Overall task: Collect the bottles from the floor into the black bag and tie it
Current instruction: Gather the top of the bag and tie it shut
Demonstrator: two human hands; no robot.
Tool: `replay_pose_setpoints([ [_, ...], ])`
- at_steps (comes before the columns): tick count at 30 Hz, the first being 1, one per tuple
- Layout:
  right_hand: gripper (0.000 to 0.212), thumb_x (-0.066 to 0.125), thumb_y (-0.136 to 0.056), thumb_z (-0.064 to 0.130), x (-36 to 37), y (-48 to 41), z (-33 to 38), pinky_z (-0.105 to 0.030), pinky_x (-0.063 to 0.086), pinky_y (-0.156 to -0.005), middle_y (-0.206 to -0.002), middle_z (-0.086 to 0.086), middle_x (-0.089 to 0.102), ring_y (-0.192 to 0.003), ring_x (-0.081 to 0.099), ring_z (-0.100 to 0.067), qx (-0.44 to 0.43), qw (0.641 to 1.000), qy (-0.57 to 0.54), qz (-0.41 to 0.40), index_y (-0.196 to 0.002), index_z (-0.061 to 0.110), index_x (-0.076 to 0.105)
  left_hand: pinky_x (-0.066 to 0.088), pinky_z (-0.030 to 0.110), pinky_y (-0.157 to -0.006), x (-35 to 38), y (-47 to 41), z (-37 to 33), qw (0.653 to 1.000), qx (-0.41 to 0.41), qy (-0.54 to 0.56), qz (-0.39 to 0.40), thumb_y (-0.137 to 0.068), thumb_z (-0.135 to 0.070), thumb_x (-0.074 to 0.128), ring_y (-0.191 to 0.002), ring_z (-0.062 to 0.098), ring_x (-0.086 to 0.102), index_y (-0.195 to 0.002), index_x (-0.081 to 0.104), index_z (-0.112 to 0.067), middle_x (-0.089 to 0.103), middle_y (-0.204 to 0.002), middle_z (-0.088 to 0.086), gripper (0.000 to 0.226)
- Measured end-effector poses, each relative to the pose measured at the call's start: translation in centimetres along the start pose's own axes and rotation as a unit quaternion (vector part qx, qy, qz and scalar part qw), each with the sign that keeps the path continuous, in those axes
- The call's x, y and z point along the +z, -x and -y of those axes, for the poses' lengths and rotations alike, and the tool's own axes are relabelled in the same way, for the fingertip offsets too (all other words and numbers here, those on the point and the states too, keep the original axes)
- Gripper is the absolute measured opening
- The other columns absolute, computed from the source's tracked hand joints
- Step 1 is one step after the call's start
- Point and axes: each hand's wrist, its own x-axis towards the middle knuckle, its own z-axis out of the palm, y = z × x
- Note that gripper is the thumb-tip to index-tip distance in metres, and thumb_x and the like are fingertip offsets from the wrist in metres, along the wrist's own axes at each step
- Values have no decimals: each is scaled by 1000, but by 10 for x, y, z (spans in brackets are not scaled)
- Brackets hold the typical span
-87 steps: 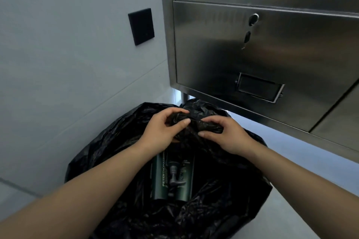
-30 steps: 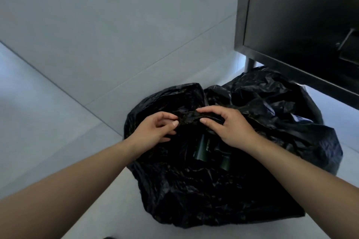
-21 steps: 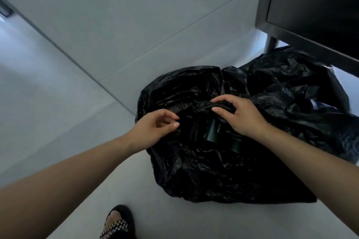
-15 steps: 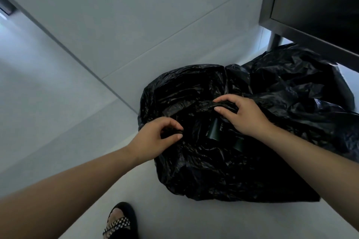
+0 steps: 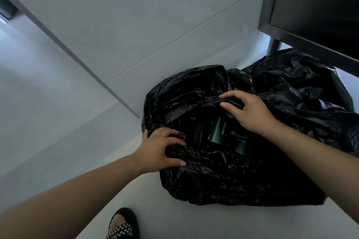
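Note:
The black bag (image 5: 262,176) lies crumpled on the pale floor, its mouth gaping between my hands. Inside the opening a dark green bottle (image 5: 218,131) with white lettering shows, and a second dark green bottle (image 5: 241,147) lies just right of it. My left hand (image 5: 161,148) clutches the near rim of the bag on the left. My right hand (image 5: 246,111) grips the bunched far rim above the bottles. Whatever else the bag holds is hidden by the plastic.
A steel cabinet (image 5: 310,11) on a leg (image 5: 273,45) overhangs the bag at the upper right. A grey wall (image 5: 136,15) runs behind and to the left. My foot in a checkered sandal (image 5: 122,225) stands on the floor at the bottom.
My left hand has slid down and left along the rim, away from my right hand, so the bag's mouth is wider. The view has tilted down, bringing my foot into sight.

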Motion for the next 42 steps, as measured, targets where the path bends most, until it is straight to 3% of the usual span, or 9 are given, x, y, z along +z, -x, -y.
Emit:
replay_pose_setpoints([
  [5, 15, 65, -82, 35, -14, 4, -1, 2, 33, -79, -95, 26, 60, -98, 55, 6, 8, 1000, 2, -18, -95, 42, 62, 3, 69, -108, 7, -11, -4, 1000, 8, 5, -5, -82, -49, 59, -114, -1, 41, -84, 63, -41, 53, -106, -25, 9],
  [12, 15, 66, -82, 35, -26, 14, 0, 4, 34, -75, -93, 27, 62, -94, 57, 7, 13, 999, 15, -27, -94, 43, 62, 15, 60, -112, -8, -33, 1, 992, 9, -42, -120, -88, -48, 50, -126, 10, 37, -113, 56, -36, 51, -125, -14, 29],
  [17, 16, 65, -82, 35, -36, 21, 4, -9, 38, -81, -101, 13, 67, -101, 59, -2, 16, 999, 21, -27, -98, 37, 64, 26, 21, -106, -16, -54, 4, 995, 80, -13, -54, -90, -37, 55, -126, 15, 44, -128, 53, -23, 53, -133, -2, 41],
  [22, 18, 65, -83, 35, -48, 29, 9, -19, 40, -88, -106, 12, 68, -105, 58, -3, 22, 999, 23, -36, -101, 35, 65, 10, 47, -116, -18, -70, 5, 981, 39, -165, 93, -91, -49, 46, -135, 17, 34, -137, 41, -32, 44, -143, -3, 49],
  [25, 19, 65, -84, 33, -53, 31, 12, -20, 41, -90, -107, 11, 67, -105, 58, -2, 24, 998, 24, -43, -103, 32, 65, 16, 45, -115, -17, -73, 4, 958, 37, -243, 149, -92, -47, 44, -127, 20, 43, -128, 50, -31, 54, -132, 0, 39],
  [28, 18, 65, -84, 34, -57, 30, 14, -18, 43, -84, -102, 13, 68, -98, 60, -1, 30, 998, 23, -56, -101, 33, 65, 40, 24, -94, -29, -73, -5, 983, 92, -127, 92, -93, -39, 49, -104, 15, 58, -110, 63, -23, 66, -112, -2, 27],
  [31, 15, 66, -83, 33, -60, 25, 17, -16, 43, -82, -98, 16, 68, -95, 60, 2, 29, 996, 7, -84, -98, 35, 65, 41, 8, -76, -61, -73, -30, 989, 122, 66, -44, -91, -35, 54, -87, 0, 60, -95, 68, -25, 69, -94, -10, 18],
  [37, 14, 65, -84, 30, -70, 16, 31, -4, 40, -76, -92, 22, 67, -90, 59, 10, 26, 982, -17, -184, -95, 39, 63, 43, 8, -74, -116, -81, -101, 907, 199, 320, -188, -92, -21, 54, -81, -8, 62, -89, 69, -31, 70, -82, -24, 18],
  [42, 17, 64, -85, 21, -89, 28, 45, 2, 36, -77, -93, 26, 65, -91, 57, 16, 7, 972, -17, -234, -99, 32, 64, 42, 4, -77, -116, -95, -150, 861, 249, 389, -213, -93, -19, 52, -92, -6, 63, -100, 69, -25, 71, -93, -16, 19],
])
